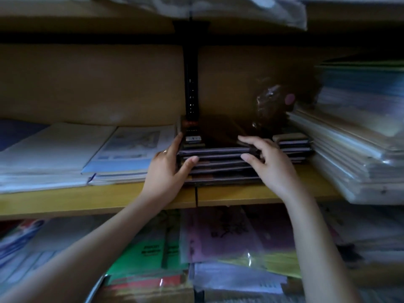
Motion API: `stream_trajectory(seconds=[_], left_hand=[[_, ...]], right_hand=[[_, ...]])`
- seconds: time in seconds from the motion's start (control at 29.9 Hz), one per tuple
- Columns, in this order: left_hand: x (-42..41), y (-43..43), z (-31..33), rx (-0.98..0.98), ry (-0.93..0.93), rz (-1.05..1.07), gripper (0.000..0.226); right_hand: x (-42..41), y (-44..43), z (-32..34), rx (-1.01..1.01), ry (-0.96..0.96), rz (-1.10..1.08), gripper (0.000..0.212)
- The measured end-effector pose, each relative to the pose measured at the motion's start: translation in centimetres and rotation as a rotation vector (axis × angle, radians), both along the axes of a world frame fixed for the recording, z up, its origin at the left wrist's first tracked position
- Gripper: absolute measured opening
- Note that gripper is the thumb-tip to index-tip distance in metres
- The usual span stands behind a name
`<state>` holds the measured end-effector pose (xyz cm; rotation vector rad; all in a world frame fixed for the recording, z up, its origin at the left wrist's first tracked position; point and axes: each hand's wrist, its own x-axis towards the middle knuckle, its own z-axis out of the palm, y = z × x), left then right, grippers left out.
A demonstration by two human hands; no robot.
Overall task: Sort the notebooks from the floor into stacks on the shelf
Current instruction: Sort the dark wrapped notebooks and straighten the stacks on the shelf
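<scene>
- Where the yellow wooden shelf (109,200) meets the black upright post (190,84), a stack of dark notebooks (218,162) lies flat on the board, its front edges uneven and set just back from the shelf lip.
- Left hand (168,169): grip open, fingers laid straight along the stack's left side, thumb pressed to its front edge. A ring shows on one finger.
- Right hand (269,162): fingers bent over the top right corner of the stack, thumb against the front edge, so the grip pinches the upper notebooks.
- A smaller pile of dark notebooks (293,145) sits just beside the stack, to its right.
- Behind that pile stands a brown crinkled wrapped item (271,103); what it contains cannot be told.
- Left of the stack: a blue-and-white booklet (131,149) on a pile of white papers (54,154), both close against the left hand.
- Right of the shelf bay: tall stacks in clear wrapping (349,154), overhanging the shelf front.
- The back panel (87,84) is plain brown and dimly lit.
- Lower shelf: green booklets (148,254) and pink sheets (229,232), packed flat in plastic.
- Above, clear plastic sheeting (218,7) hangs over the upper board.
</scene>
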<state>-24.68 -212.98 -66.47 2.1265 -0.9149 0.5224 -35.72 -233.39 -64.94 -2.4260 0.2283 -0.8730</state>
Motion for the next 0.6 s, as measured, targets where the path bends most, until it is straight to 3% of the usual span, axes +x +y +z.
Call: stream_trajectory(seconds=[0.1, 0.2, 0.3, 0.37, 0.47, 0.6], left_hand=[[-0.5, 0.0, -0.1, -0.048, 0.015, 0.024, 0.064], [-1.3, 0.2, 0.1, -0.065, 0.054, 0.018, 0.066], [-1.9, 0.5, 0.5, 0.006, 0.127, -0.024, 0.093], [-1.8, 0.6, 1.0, 0.122, 0.204, 0.006, 0.109], [-1.0, 0.9, 1.3, 0.170, 0.266, -0.031, 0.089], [-0.7, 1.2, 0.9, 0.157, 0.237, -0.048, 0.064]], right_hand=[[0.1, 0.3, -0.4, -0.055, -0.061, -0.024, 0.038], [0.0, 0.1, 0.0, -0.055, 0.018, 0.016, 0.043], [-1.1, 0.0, 0.1, 0.068, 0.039, 0.116, 0.062], [-1.9, -0.6, -0.5, 0.077, -0.015, 0.072, 0.081], [-2.6, -1.4, -1.7, 0.147, 0.095, 0.050, 0.100], [-2.7, -1.5, -2.9, 0.097, 0.086, 0.083, 0.081]])
